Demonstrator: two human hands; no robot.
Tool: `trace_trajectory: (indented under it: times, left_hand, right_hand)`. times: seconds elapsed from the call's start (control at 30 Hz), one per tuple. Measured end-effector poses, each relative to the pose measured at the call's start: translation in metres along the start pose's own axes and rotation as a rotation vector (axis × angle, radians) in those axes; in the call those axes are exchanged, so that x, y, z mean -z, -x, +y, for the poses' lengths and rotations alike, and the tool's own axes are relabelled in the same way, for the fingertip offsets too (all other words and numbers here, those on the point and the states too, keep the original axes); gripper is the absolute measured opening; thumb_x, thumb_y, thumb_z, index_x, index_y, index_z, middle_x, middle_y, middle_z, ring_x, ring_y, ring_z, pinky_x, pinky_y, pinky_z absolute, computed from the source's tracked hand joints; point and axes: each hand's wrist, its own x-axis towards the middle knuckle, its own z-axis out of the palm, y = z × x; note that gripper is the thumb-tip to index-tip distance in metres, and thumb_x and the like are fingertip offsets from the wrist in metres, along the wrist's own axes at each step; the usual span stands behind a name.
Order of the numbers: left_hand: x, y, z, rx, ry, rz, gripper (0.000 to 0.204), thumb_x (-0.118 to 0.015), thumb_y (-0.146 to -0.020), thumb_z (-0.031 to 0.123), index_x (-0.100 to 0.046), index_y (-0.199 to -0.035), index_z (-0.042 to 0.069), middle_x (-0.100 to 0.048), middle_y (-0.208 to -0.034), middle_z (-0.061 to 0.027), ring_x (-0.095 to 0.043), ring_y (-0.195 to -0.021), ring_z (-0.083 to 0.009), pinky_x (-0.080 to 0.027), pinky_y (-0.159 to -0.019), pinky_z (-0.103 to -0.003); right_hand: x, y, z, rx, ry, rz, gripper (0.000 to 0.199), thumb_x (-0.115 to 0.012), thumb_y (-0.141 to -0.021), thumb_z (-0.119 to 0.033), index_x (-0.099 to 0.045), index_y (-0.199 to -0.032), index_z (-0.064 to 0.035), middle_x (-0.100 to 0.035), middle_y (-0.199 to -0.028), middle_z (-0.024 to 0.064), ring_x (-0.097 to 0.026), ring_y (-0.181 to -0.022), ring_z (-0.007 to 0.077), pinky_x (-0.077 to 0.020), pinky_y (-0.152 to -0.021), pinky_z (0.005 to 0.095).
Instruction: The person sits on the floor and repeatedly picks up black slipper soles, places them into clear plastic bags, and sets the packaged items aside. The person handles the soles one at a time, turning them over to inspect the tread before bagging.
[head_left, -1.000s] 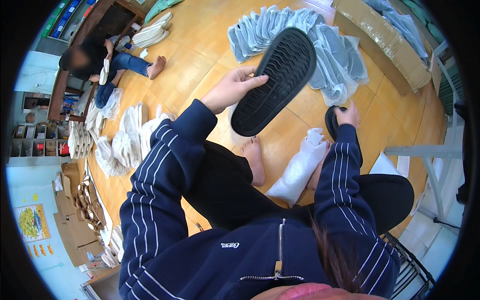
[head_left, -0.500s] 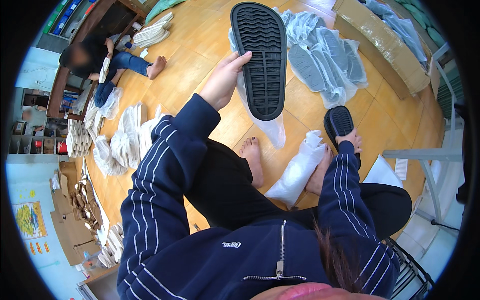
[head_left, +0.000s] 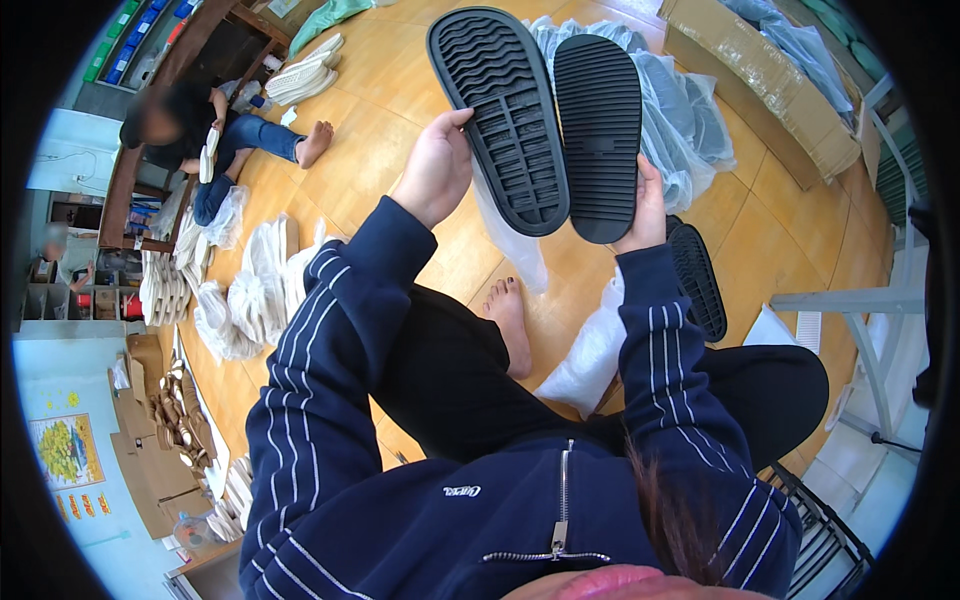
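Observation:
Raised in front of me, my left hand grips a black shoe sole by its left edge, thumb on the face with wavy ridges and an open grid. My right hand holds a second black shoe sole, covered in fine cross ribs, by its lower right edge. The two soles are side by side, nearly touching. Another gridded black sole lies on the floor beyond my right forearm. A clear plastic bag shows behind the left sole. By my feet rests a stuffed white plastic bag.
Bagged grey soles lie beyond my hands, beside a long cardboard box. White bagged soles stand on the left floor. A seated person handles a pale sole farther off. A metal frame is at right.
My right hand has come up from the sole on the right floor, bringing a ribbed sole beside the other. The left sole has shifted slightly left and tilted.

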Motion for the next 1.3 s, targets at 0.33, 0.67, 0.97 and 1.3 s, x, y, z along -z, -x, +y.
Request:
trace_trajectory:
  times: [0.33,0.67,0.97,1.3]
  left_hand:
    - [0.024,0.006,0.002,-0.028,0.387,-0.246,0.035,-0.045,-0.099,0.04,-0.055,-0.101,0.007,-0.05,-0.07,-0.0006,-0.056,-0.085,-0.022,-0.047,-0.083,-0.033]
    - [0.026,-0.007,-0.006,0.043,0.535,-0.791,0.025,-0.04,-0.103,0.031,-0.048,-0.1,0.007,-0.048,-0.078,-0.0032,-0.053,-0.084,-0.0191,-0.046,-0.089,-0.029]
    - [0.031,-0.018,-0.015,-0.276,-0.579,-0.412,0.05,-0.058,-0.097,0.019,-0.041,-0.142,0.009,-0.05,-0.132,-0.0098,-0.048,-0.125,-0.0235,-0.042,-0.106,-0.032]
    - [0.023,0.002,-0.028,0.076,0.071,-0.18,0.053,-0.043,-0.1,0.045,-0.048,-0.13,0.003,-0.055,-0.132,-0.0187,-0.06,-0.109,-0.0291,-0.054,-0.091,-0.045]
  right_hand:
    - [-0.032,0.007,0.015,-0.121,-0.535,-0.313,0.077,-0.046,-0.089,-0.053,-0.036,-0.147,-0.0043,-0.037,-0.147,0.0245,-0.03,-0.139,0.0456,-0.0447,-0.102,0.0542]
    - [-0.055,0.014,0.005,-0.058,-0.437,-0.414,0.075,-0.049,-0.09,-0.05,-0.034,-0.148,-0.0046,-0.035,-0.147,0.028,-0.027,-0.14,0.0468,-0.0426,-0.105,0.0539]
    - [-0.086,0.034,-0.003,0.111,0.117,-0.223,0.073,-0.054,-0.088,-0.039,-0.035,-0.146,0.0015,-0.044,-0.142,0.0233,-0.046,-0.13,0.0334,-0.0444,-0.103,0.0411]
    - [-0.101,0.038,0.054,0.454,1.172,-0.265,0.075,-0.074,-0.082,-0.023,-0.04,-0.147,-0.0055,-0.035,-0.15,0.018,-0.037,-0.137,0.0304,-0.0337,-0.109,0.0369]
